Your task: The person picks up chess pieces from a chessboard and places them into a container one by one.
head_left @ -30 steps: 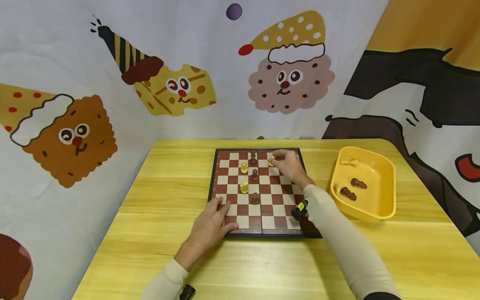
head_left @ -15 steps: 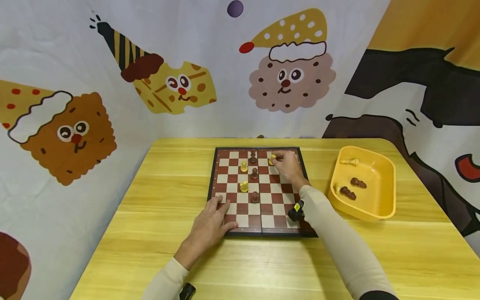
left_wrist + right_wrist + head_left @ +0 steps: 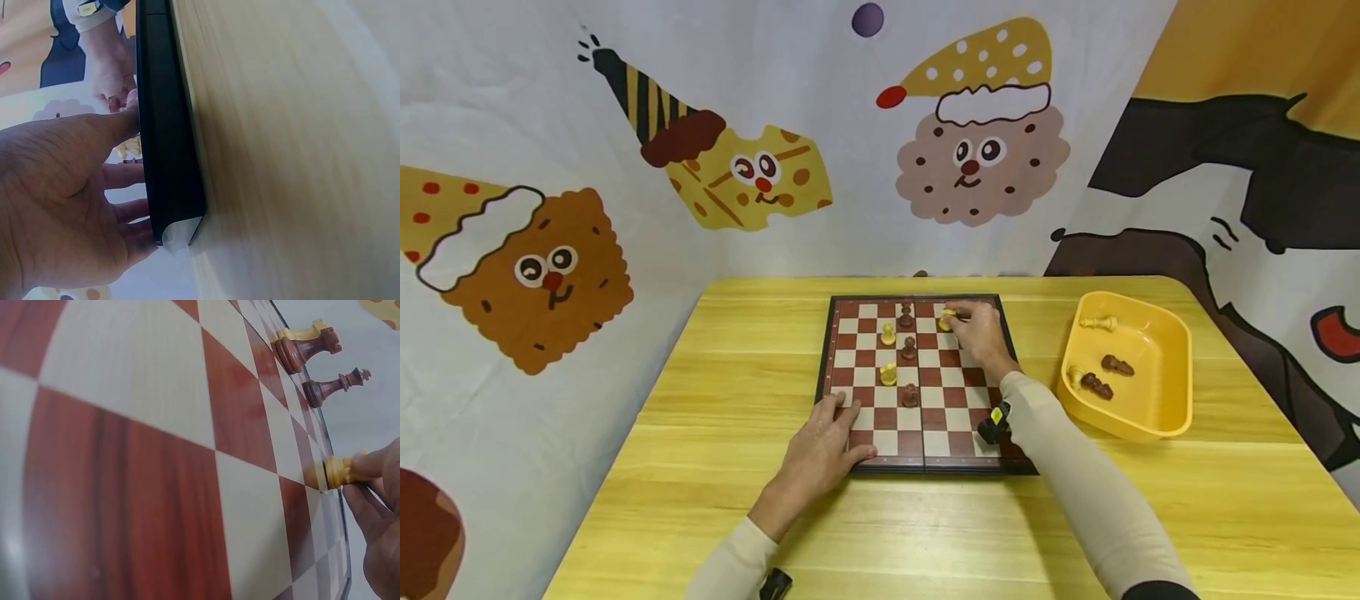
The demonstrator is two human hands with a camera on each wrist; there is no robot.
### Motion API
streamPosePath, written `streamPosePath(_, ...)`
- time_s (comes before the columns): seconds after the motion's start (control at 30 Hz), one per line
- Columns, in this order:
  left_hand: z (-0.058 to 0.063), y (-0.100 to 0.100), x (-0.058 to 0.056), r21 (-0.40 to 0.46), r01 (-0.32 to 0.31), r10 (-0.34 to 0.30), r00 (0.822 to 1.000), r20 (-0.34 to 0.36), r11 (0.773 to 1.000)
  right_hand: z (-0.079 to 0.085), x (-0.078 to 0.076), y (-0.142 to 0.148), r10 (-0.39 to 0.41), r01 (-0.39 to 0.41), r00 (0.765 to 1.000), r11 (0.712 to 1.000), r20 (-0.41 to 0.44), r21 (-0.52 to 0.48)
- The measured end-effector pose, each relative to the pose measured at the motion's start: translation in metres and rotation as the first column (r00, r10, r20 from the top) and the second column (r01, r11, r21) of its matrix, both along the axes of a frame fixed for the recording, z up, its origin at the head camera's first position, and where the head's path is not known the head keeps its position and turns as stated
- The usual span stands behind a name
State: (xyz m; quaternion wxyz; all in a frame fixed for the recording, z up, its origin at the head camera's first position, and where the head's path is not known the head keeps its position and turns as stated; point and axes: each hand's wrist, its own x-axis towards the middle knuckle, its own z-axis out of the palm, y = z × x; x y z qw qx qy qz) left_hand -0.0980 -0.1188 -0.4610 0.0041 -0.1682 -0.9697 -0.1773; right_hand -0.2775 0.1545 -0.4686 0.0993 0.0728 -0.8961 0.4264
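My right hand (image 3: 982,335) is over the far right part of the chessboard (image 3: 947,417), pinching a yellow chess piece (image 3: 337,471) between thumb and fingers. The piece's base is at the board surface; its top is hidden by the fingers. My left hand (image 3: 820,446) rests on the board's near left corner, fingers spread over the squares and thumb at the front edge. In the left wrist view that hand (image 3: 69,194) lies along the black side of the board. A brown king (image 3: 337,386) and a brown rook (image 3: 307,349) stand upright left of the pinched piece in the right wrist view.
Other upright pieces include a yellow one (image 3: 888,374) and a brown one (image 3: 910,395) near the board's middle. Right of the board, a yellow plastic tub (image 3: 1165,367) holds several lying pieces, including a brown one (image 3: 1117,365). A printed cloth (image 3: 850,242) hangs behind the table.
My right wrist has shifted slightly left, and the pinched yellow piece has moved a touch to the right. My left hand has stayed in place.
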Motion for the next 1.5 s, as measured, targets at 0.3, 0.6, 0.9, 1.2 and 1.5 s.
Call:
streamPosePath(0.3,0.001,0.0,0.002,0.029,-0.008,0.008,1.0,0.016,1.0,0.015,0.001,0.005,0.029,-0.033,0.998,0.995,-0.051,-0.091)
streamPosePath(0.6,0.001,-0.002,0.001,0.02,-0.01,0.01,1.0,0.015,1.0,0.029,0.005,0.011,0.065,-0.069,0.996,0.994,-0.055,-0.083)
streamPosePath(0.9,-0.001,-0.001,0.001,0.017,-0.015,0.015,1.0,0.022,1.0,0.034,0.01,0.023,0.078,-0.079,0.996,0.997,-0.037,-0.013)
streamPosePath(1.2,0.0,0.0,0.002,0.007,-0.019,0.018,1.0,0.013,1.0,0.041,0.019,0.035,0.113,-0.113,0.994,0.994,0.001,0.007)
streamPosePath(1.5,0.0,0.0,0.003,0.016,-0.017,0.017,1.0,0.011,1.0,0.044,0.024,0.048,0.105,-0.102,0.994,0.993,-0.035,0.06)
